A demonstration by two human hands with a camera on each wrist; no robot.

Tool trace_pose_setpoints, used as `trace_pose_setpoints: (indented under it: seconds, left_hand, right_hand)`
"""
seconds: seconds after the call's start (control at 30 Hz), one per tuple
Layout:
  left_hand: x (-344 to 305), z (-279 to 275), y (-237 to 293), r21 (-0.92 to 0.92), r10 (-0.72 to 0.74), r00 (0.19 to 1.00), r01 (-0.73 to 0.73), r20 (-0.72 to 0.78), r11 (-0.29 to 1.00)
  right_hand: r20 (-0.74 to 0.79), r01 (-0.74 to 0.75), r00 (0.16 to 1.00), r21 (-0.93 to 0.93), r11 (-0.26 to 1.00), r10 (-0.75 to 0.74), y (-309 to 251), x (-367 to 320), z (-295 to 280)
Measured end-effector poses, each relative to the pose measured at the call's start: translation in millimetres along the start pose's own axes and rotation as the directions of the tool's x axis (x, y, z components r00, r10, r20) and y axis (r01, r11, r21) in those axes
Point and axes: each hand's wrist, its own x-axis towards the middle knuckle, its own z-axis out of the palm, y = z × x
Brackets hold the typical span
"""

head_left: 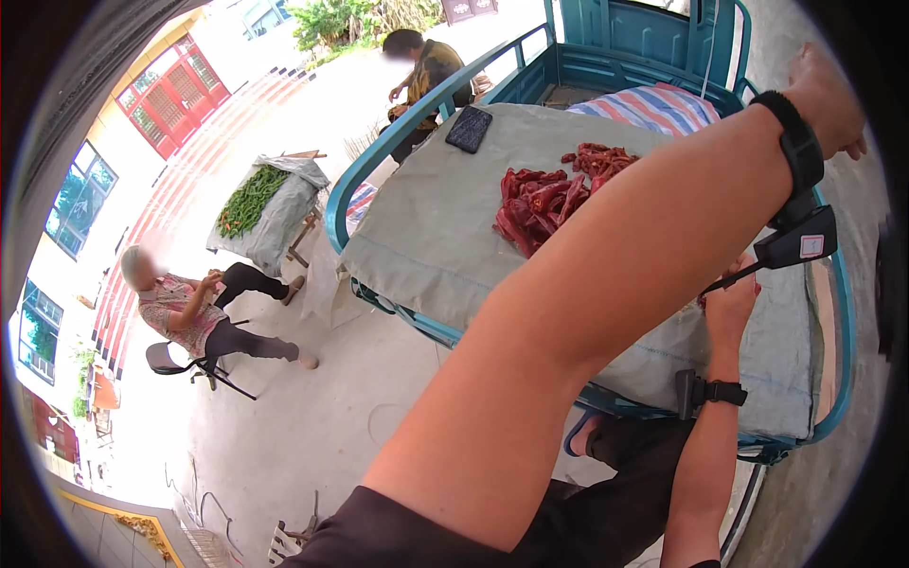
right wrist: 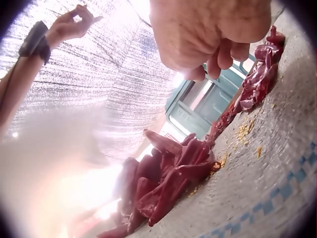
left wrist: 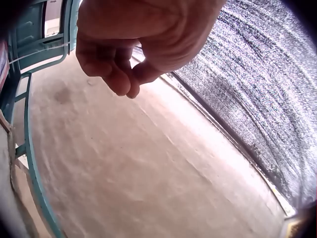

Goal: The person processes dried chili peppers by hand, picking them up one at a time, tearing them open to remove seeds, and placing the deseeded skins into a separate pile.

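My left hand (head_left: 824,99) is stretched out past the cart's right side. Its bent fingers and thumb (left wrist: 148,74) come close together over the bare ground, with nothing visible between them. Over the cloth on the cart, my right hand (head_left: 731,308) has its fingers curled in, and red shows at its edge. I cannot tell whether it holds a pepper. Wrinkled dried red peppers (right wrist: 171,181) lie heaped on the grey cloth (head_left: 417,218), and more dried red peppers (right wrist: 262,72) lie close beside the right hand. My left forearm hides part of the cloth.
The cloth covers the bed of a teal cart (head_left: 343,204) with a raised rail. A black phone (head_left: 469,129) and a second red pile (head_left: 598,163) lie on it. Two people sit beyond, near a stand of green peppers (head_left: 254,201). A striped sheet (head_left: 653,109) lies behind.
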Motion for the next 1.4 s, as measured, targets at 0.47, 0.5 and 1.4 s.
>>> trace_pose_setpoints:
  seconds: [0.47, 0.5, 1.4]
  left_hand:
    - [-150, -52, -55, -0.270, 0.048, 0.999, -0.044, 0.007, 0.962]
    - [-160, -58, -59, -0.283, 0.037, 0.999, -0.038, -0.009, 0.958]
    - [-255, -112, -140, -0.267, -0.002, 0.938, -0.097, -0.347, 0.959]
  right_hand:
    - [0.110, -0.104, 0.990, 0.119, 0.987, 0.091, -24, -3, -7]
    - [0.106, -0.093, 0.991, 0.096, 0.991, 0.083, -25, -3, -7]
    - [0.298, -0.034, 0.955, 0.112, 0.993, -0.001, -19, -5, 3]
